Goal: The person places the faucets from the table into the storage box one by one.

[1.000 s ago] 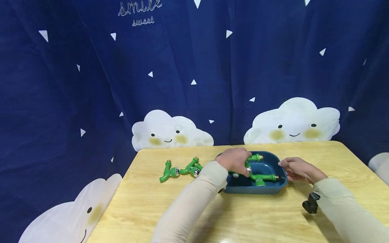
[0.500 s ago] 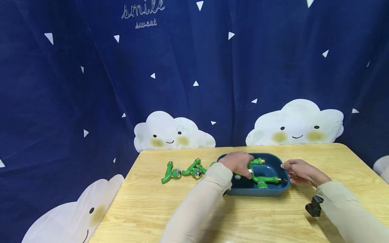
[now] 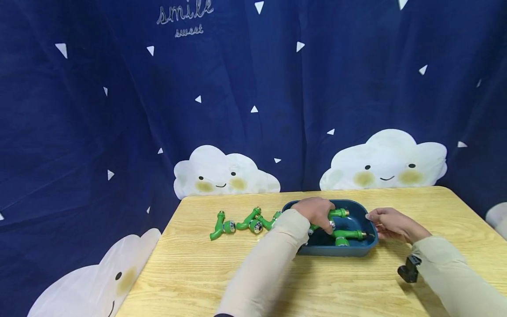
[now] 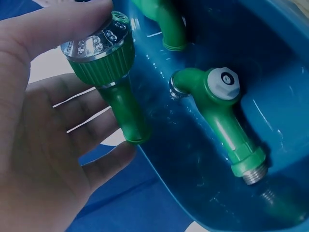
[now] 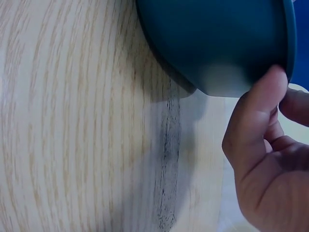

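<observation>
In the left wrist view, my left hand [image 4: 53, 111] grips a green tap [image 4: 116, 92], with the thumb on its chrome knob and the fingers behind. The head view has this left hand [image 3: 317, 211] over the left part of a blue plastic basin [image 3: 336, 251]. Inside the basin lies another green tap [image 4: 222, 121] with a metal threaded end and a grey cap, and part of a further green tap [image 4: 169, 24] shows above it. My right hand [image 5: 270, 159] pinches the basin's right rim between thumb and index finger.
On the wooden table [image 3: 190, 273], left of the basin, lie three more green taps: one at far left [image 3: 219, 225], a middle one [image 3: 249, 219] and one close to the basin [image 3: 270, 221]. A dark blue curtain [image 3: 237, 66] hangs behind the table.
My left hand has shifted slightly right over the basin with the tap, uncovering more of the tap on the table beside it. My right hand stays at the rim.
</observation>
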### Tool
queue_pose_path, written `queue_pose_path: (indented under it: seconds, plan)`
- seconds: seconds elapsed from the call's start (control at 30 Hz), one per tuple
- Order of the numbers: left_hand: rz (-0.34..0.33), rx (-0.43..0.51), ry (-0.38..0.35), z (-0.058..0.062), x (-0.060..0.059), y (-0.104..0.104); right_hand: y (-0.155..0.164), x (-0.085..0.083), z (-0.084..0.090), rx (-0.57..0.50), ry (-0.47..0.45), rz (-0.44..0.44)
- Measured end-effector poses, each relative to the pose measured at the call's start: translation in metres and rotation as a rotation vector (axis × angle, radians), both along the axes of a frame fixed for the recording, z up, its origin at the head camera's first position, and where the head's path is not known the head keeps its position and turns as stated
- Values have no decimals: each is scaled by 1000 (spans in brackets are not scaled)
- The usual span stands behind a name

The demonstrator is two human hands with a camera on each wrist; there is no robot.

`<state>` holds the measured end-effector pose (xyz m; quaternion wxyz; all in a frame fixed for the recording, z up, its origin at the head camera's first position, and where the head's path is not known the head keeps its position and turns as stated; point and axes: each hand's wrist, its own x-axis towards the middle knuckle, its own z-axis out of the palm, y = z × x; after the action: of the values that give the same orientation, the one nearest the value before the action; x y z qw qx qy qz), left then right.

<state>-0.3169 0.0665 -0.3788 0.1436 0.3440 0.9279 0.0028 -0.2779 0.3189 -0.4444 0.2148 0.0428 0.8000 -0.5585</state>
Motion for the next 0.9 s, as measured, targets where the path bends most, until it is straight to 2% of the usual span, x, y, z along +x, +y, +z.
queue_pose_path:
  seconds: [0.37, 0.67, 0.9]
  plan:
    - [47, 1, -30, -1, 1, 6, 0, -1, -2, -3, 7, 3]
    - [22, -36, 7, 0, 0, 8, -1, 0, -2, -3, -7, -8]
    - [40, -34, -27, -3, -2, 12, -2, 0, 0, -12, -18, -23]
